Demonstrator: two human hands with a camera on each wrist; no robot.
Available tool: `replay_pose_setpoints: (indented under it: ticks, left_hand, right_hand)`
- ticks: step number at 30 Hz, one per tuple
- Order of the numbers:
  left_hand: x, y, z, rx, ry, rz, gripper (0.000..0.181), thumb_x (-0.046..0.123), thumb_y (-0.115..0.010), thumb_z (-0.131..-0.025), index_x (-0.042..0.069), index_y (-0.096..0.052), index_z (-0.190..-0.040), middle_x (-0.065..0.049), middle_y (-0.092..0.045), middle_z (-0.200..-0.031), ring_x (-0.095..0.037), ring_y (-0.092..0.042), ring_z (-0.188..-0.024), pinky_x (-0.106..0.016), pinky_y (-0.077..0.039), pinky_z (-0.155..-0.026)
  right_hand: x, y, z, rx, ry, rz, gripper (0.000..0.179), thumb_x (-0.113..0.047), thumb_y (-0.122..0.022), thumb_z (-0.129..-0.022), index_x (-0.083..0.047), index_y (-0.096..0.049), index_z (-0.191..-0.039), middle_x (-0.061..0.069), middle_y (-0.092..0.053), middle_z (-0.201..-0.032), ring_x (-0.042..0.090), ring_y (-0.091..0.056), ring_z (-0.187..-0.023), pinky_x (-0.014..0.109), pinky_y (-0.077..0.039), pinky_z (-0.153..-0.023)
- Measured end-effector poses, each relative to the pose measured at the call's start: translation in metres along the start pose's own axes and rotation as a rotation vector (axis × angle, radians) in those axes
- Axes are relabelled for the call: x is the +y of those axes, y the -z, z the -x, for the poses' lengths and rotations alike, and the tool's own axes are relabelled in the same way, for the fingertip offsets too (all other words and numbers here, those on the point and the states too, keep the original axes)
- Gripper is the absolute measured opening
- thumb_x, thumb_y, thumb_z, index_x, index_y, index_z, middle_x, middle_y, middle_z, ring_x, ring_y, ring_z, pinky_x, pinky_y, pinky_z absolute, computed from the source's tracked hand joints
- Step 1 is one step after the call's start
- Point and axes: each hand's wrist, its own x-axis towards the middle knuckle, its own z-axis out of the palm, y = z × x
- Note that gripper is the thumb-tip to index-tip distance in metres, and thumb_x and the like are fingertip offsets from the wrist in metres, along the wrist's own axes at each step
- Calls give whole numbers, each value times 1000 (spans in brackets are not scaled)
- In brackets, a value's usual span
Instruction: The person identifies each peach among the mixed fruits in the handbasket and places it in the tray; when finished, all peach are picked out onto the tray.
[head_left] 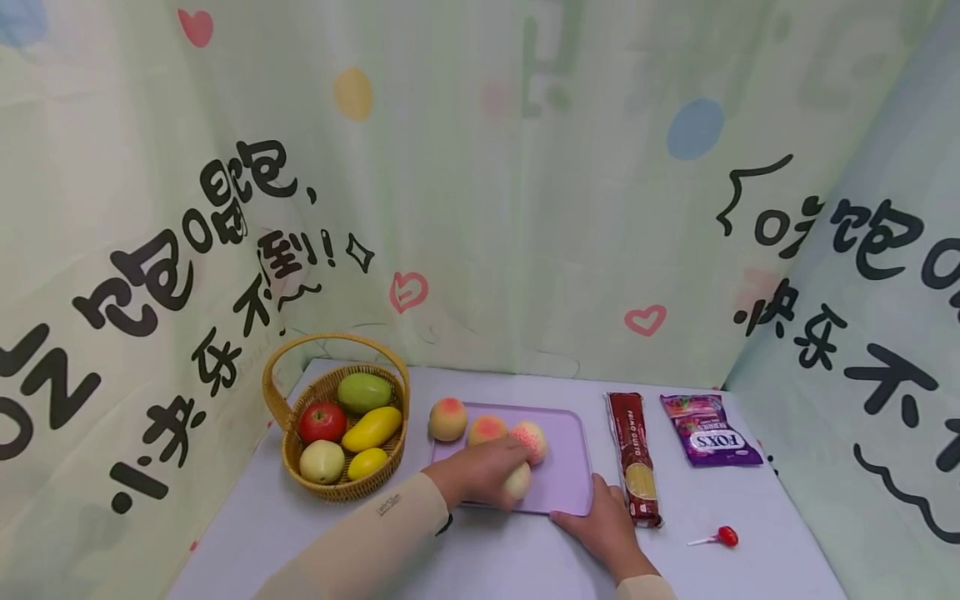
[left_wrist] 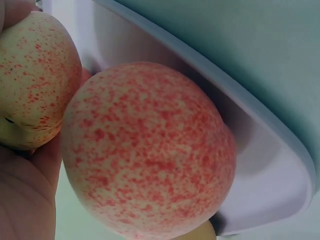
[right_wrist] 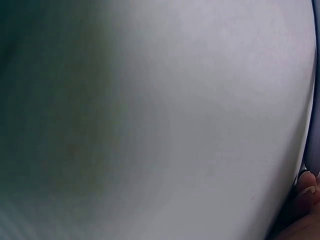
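Observation:
In the head view, my left hand (head_left: pixel 487 473) reaches over a lilac tray (head_left: pixel 566 450) and grips a pale peach (head_left: pixel 517 482) near the front edge. That peach (left_wrist: pixel 37 75) shows red speckles in the left wrist view, with fingers and palm around it and a larger-looking speckled peach (left_wrist: pixel 150 150) beside it. Behind the hand stand a speckled peach (head_left: pixel 529 440), a partly hidden peach (head_left: pixel 487 428) and, at the tray's back left corner, another peach (head_left: pixel 448 419). My right hand (head_left: pixel 603 525) holds the tray's front right corner, thumb along the front edge.
A wicker basket (head_left: pixel 341 493) of several fruits stands at the left. To the right lie a red-brown pasta packet (head_left: pixel 633 458), a purple candy bag (head_left: pixel 711 429) and a red lollipop (head_left: pixel 726 537). Printed curtains (head_left: pixel 510 250) enclose the table's back and sides.

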Motion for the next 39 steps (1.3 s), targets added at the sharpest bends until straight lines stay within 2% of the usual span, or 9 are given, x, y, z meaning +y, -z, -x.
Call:
replay_pose_setpoints:
  ticks: [3,11,17,23,32,39]
  left_hand:
    - [1,0,-1,-32,21,-51,64,28,-83,-79,19,-58,-138,11,-61,-129,-4,-55,-114,-21,-46,-105]
    - [5,2,-3,-64,49,-60,65,28,-86,-78,19,-58,-137,11,-61,-127,-5,-56,-111,-22,-46,-103]
    - [6,-2,-4,-76,74,-61,67,29,-87,-79,20,-58,-139,11,-61,-131,-5,-56,-116,-23,-46,-105]
    - [3,-8,-7,-87,58,-97,72,28,-86,-79,20,-55,-143,9,-59,-137,-6,-55,-125,-23,-43,-110]
    - [2,-15,-10,-114,78,-113,85,26,-88,-78,22,-48,-152,8,-55,-147,-7,-52,-133,-25,-41,-114]
    - [3,-18,-11,-114,42,-171,75,29,-89,-77,18,-57,-144,8,-57,-144,-7,-53,-132,-24,-40,-114]
  right_hand:
    - [-1,1,-1,-6,-6,-1,120,-62,-89,-65,8,-38,-148,26,-57,-120,33,-54,-105,53,-50,-91]
    - [1,0,-1,-8,-6,-3,121,-64,-89,-65,8,-38,-147,26,-57,-120,33,-54,-105,54,-49,-91]
    - [2,-2,1,-18,-19,-4,120,-64,-88,-65,7,-39,-148,25,-57,-120,32,-53,-105,53,-49,-91]
    - [2,-3,0,-16,-20,-4,120,-64,-88,-65,7,-39,-148,25,-56,-121,33,-53,-105,53,-49,-92]
    - [2,-2,-1,-12,-10,-12,118,-63,-89,-65,6,-40,-147,25,-56,-121,32,-53,-105,54,-49,-93]
    - [0,0,-1,-19,-29,-3,118,-62,-89,-66,6,-38,-148,24,-56,-121,32,-52,-105,53,-49,-94]
